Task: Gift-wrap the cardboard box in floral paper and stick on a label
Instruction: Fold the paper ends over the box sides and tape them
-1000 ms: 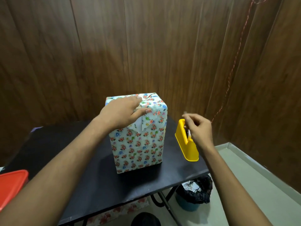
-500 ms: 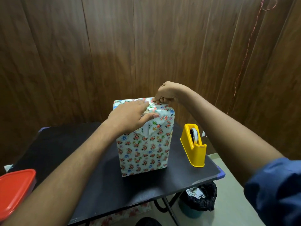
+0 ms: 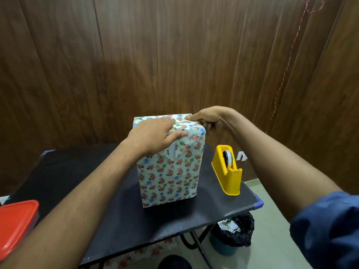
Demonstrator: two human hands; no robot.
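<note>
Since a second ago the right hand (image 3: 208, 120) has left the tape dispenser (image 3: 227, 169) and come across to the far right corner of the box top, and half a second ago it was already there; little has shifted since then beyond a slightly closer, higher view.

Going left to right: a red lid (image 3: 16, 224) sits at the left edge of the black surface (image 3: 77, 171). The left hand (image 3: 153, 134) lies flat and unclenched on top of the box (image 3: 171, 177), fingers spread over the folded flaps, thumb hooked over the front edge where a white strip of paper underside shows. The box stands upright near the middle of the surface, wrapped in floral paper on every side that shows. The right hand is pinched closed on the top corner (whether a bit of tape is under its fingertips I cannot tell). The dispenser stands just beside the box, to its right.

To do this step well, I judge the left palm should keep the flaps pressed tight while the right fingertips rub along the fold, so no slack creeps in. No label shows yet.
</note>
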